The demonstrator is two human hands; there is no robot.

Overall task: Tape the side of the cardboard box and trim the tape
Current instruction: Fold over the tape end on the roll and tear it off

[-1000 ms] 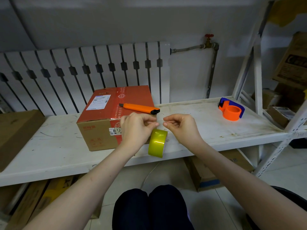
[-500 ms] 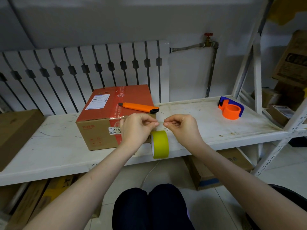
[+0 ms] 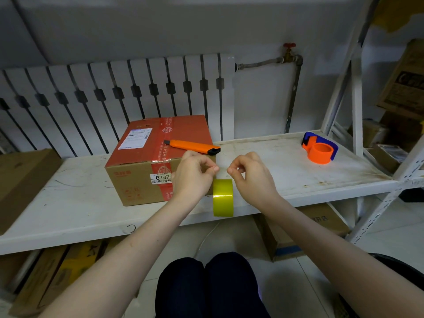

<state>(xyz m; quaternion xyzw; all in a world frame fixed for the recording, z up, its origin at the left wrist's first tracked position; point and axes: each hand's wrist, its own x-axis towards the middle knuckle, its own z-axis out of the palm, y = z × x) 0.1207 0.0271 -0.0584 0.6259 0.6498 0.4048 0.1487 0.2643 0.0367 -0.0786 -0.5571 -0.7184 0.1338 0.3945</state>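
A cardboard box (image 3: 140,187) with a red top and a red tape band stands on the white shelf (image 3: 75,210). An orange utility knife (image 3: 191,146) lies on the box's top, near its right edge. My left hand (image 3: 193,176) and my right hand (image 3: 251,176) are in front of the box's right corner. Both pinch a short stretch of tape between their fingertips. The yellow tape roll (image 3: 223,198) hangs just below the two hands, edge-on to me, over the shelf's front edge.
An orange and blue tape dispenser (image 3: 320,150) sits at the shelf's right end. A brown carton (image 3: 20,180) lies at the far left. A white radiator (image 3: 110,99) runs behind the shelf. More cartons (image 3: 305,228) stand below, with my knees (image 3: 211,285) in front.
The hanging roll has turned from showing its side to edge-on. My fingertips have drawn slightly apart. Box and knife have stayed put.
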